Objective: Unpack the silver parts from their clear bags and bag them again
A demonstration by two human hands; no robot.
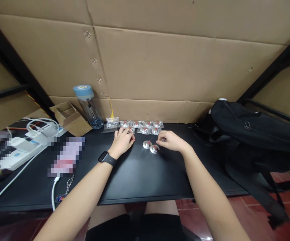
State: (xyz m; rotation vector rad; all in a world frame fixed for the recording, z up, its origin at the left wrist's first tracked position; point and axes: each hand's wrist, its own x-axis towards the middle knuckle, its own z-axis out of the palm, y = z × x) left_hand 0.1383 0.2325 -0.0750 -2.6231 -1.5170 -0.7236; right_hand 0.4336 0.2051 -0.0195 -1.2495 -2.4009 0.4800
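Two shiny silver domed discs with red bits in their middles, like small finger cymbals [155, 149], lie on the black tabletop. Just to their right, my right hand [171, 141] is closed, thumb and fingers bent round another silver cymbal that they partly hide. My left hand [122, 142], with a black watch [107, 158] on the wrist, rests palm down, fingers apart. Its fingertips reach a clear bag, and a red bit shows by them. Several bagged cymbals [148, 124] stand in rows behind both hands.
A stack of clear bags [112, 123], a blue-lidded bottle [89, 107] and an open cardboard box [71, 118] are at the back left. Power strips [26, 150], cables and a blurred-out phone [68, 155] lie left. A black backpack [255, 134] fills the right side.
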